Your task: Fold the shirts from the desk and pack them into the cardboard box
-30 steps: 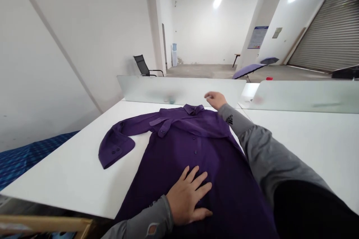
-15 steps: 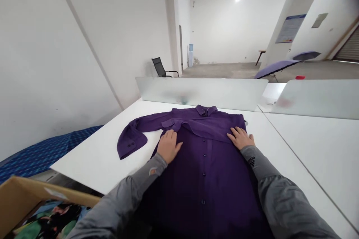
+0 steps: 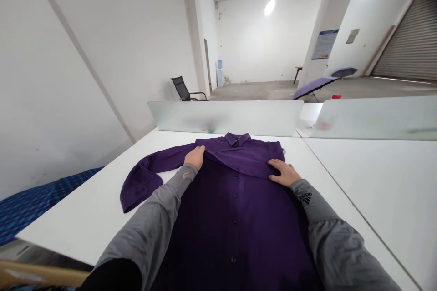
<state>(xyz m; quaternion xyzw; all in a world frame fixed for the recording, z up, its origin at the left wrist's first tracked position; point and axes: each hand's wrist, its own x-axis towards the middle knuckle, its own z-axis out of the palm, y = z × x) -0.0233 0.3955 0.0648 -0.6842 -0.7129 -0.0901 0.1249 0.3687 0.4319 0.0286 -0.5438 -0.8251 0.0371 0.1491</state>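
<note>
A purple button-front shirt (image 3: pixel 235 200) lies face up on the white table (image 3: pixel 368 177), collar (image 3: pixel 238 138) toward the far side. One sleeve (image 3: pixel 146 175) stretches out to the left. The other sleeve is folded across the chest. My left hand (image 3: pixel 195 157) rests at the left shoulder, its fingers curled onto the end of the folded sleeve. My right hand (image 3: pixel 282 173) lies flat on the cloth at the right side of the chest, fingers spread.
Frosted divider panels (image 3: pixel 225 117) stand along the table's far edge. A cardboard box edge (image 3: pixel 37 275) shows at the lower left, beside blue patterned fabric (image 3: pixel 41 200). A black chair (image 3: pixel 182 88) and open umbrellas (image 3: pixel 312 87) stand on the floor beyond.
My left hand moved up from the shirt's body to the left shoulder. My right hand came back from beyond the collar and now lies flat on the right chest.
</note>
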